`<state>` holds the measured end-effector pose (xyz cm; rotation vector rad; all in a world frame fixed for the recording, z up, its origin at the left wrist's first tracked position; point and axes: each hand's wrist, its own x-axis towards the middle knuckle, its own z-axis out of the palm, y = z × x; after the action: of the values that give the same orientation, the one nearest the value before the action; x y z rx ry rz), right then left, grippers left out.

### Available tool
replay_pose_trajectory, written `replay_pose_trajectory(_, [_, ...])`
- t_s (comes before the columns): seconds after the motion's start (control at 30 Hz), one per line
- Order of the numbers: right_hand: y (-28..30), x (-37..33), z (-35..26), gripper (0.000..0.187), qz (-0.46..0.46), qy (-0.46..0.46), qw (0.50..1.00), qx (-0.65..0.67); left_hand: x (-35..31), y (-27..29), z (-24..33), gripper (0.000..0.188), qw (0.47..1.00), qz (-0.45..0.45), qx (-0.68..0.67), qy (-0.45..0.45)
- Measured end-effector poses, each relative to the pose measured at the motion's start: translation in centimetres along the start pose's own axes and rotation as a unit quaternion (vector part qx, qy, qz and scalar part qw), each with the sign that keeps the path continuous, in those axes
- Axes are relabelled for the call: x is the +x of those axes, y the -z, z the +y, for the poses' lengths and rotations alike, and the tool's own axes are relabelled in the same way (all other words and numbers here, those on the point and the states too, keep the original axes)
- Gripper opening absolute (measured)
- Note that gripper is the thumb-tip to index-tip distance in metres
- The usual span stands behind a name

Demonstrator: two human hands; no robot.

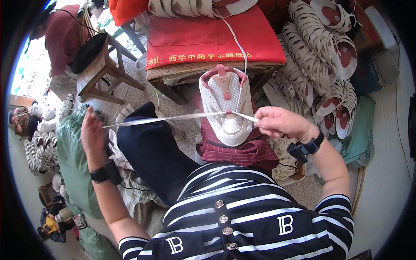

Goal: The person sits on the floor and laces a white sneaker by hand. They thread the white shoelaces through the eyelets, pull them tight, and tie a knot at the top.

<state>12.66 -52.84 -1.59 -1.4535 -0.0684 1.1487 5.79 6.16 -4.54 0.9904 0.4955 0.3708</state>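
Note:
A white sneaker upper with pink trim (pixel 226 104) rests toe-down on my lap over a dark red striped cloth (pixel 242 151). A flat white lace (pixel 164 118) runs through its lower eyelets. My left hand (pixel 92 134) pulls one end far out to the left, drawn taut. My right hand (pixel 279 122) pinches the other end just right of the upper. A second length of lace (pixel 236 41) climbs from the upper toward the pile above.
A red-covered bench (pixel 208 37) stands right behind the upper. Stacks of white shoe uppers (pixel 320 60) fill the right side. A wooden stool (pixel 102 71) and a seated person in dark red (pixel 60 37) are at upper left. A green sack (pixel 76 160) lies at left.

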Motion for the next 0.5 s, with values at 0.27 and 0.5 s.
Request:
replay_pose_trajectory(0.27, [11.4,-7.1,0.7,0.017,0.167,-0.036,0.979,-0.113,5.8,22.5,7.7,0.01,0.982,0.175,-0.054,-0.054])
replay_pose_trajectory(0.5, [18.5,-11.1,10.0,0.019,0.228,-0.035,0.818,-0.526,7.7,18.4,3.0,0.015,0.975,0.219,-0.026,-0.024])
